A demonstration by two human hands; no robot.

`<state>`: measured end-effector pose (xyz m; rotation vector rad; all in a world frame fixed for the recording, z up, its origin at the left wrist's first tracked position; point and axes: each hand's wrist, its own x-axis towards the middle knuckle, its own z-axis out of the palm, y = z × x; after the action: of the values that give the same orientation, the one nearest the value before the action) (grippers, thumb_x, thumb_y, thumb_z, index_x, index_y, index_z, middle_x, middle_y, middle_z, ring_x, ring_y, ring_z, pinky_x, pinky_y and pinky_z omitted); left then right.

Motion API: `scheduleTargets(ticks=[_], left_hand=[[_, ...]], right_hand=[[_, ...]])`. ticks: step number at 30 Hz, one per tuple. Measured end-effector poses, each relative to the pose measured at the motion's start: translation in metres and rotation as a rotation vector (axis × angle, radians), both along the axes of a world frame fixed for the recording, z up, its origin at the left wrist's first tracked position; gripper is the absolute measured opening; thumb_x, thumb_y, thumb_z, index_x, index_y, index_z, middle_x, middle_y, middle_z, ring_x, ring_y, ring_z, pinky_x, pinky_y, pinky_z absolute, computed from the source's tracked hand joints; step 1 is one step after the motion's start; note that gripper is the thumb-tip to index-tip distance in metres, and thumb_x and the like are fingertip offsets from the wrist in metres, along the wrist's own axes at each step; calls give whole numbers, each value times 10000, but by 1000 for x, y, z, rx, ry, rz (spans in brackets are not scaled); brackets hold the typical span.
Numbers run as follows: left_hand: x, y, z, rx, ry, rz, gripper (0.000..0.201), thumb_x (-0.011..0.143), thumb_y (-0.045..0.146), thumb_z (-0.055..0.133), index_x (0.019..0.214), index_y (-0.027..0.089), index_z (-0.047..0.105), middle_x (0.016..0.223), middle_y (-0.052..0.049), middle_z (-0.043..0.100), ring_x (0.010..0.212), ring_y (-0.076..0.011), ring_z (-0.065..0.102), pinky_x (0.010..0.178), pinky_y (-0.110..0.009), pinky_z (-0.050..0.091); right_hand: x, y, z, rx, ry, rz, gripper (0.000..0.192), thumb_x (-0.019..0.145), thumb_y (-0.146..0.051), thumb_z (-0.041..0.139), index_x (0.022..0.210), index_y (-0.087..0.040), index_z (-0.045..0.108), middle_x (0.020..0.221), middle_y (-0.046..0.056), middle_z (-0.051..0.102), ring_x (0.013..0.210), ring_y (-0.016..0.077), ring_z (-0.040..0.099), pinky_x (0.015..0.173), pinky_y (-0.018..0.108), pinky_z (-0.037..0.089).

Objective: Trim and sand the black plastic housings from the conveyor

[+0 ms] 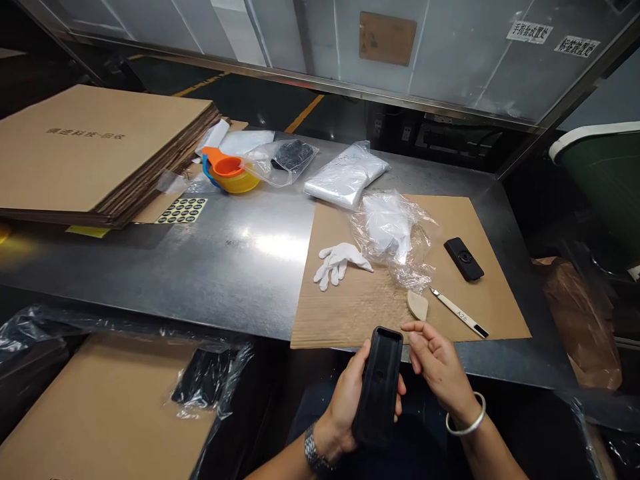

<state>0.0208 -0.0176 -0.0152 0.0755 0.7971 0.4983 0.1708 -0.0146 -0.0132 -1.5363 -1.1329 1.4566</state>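
Observation:
My left hand (345, 399) is wrapped round a long black plastic shell (379, 383), held tilted in front of the table edge with its hollow side facing me. My right hand (436, 357) is beside the shell's upper right corner, index finger and thumb drawn together and the other fingers curled. Whatever sits between those fingertips is too small to make out. Just beyond lie a beige wedge-shaped piece (417, 305) and a knife with a white handle marked A26 (460, 313). A second black plastic part (464, 259), with a round feature, rests on the cardboard sheet (345, 320).
A white glove (343, 263) and crumpled clear plastic (393, 230) lie on the cardboard. Behind are a bagged white stack (345, 175), orange and yellow tape rolls (233, 175) and a sticker sheet (183, 211). Flat cardboard (100, 147) is stacked left; a plastic-lined box (110, 407) stands below.

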Motion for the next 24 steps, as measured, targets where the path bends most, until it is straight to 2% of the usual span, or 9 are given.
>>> scheduleTargets(ticks=[4,7,11,13,17,20,24], left_hand=[[1,1,1,-11,46,26,650,875,545,233,710,70,646,552,-79,626,380,-116,558,376,-200,407],[0,2,0,-5,30,3,646,879,544,214,734,77,637,512,-75,619,366,-122,552,361,-197,395],[-3,6,-7,-5,-60,-23,671,871,560,187,752,74,634,563,-93,640,372,-127,571,353,-195,398],[-4,8,-10,23,-66,-4,669,864,571,196,781,74,637,589,-97,648,379,-126,577,358,-193,401],[-8,12,-12,124,107,90,608,822,604,336,877,80,640,624,-83,660,409,-123,579,380,-195,407],[-11,15,-8,212,284,124,599,778,629,416,906,84,629,515,-59,632,385,-135,556,373,-207,394],[-13,20,-7,271,325,146,612,754,663,417,892,97,603,451,-56,614,370,-134,542,378,-207,386]], right_hand=[[-6,0,5,31,-154,144,316,828,-388,537,1061,-179,497,544,-84,432,491,92,448,501,218,354],[-12,4,8,38,-255,153,209,870,-379,449,907,-189,528,507,-79,438,452,96,459,461,212,334],[-16,14,10,65,-330,126,305,890,-413,410,679,-202,475,440,-64,459,414,100,467,452,213,320],[-17,18,10,82,-326,117,350,892,-436,404,632,-204,442,432,-59,455,417,100,463,466,216,330],[-21,27,3,104,-259,122,355,898,-473,374,724,-193,507,480,-49,483,446,109,496,478,221,366],[-25,31,-3,117,-204,108,357,890,-498,380,819,-186,540,498,-49,487,466,113,505,473,218,370],[-28,40,-11,111,-136,56,393,887,-532,353,863,-180,527,481,-58,472,409,94,436,417,204,334]])
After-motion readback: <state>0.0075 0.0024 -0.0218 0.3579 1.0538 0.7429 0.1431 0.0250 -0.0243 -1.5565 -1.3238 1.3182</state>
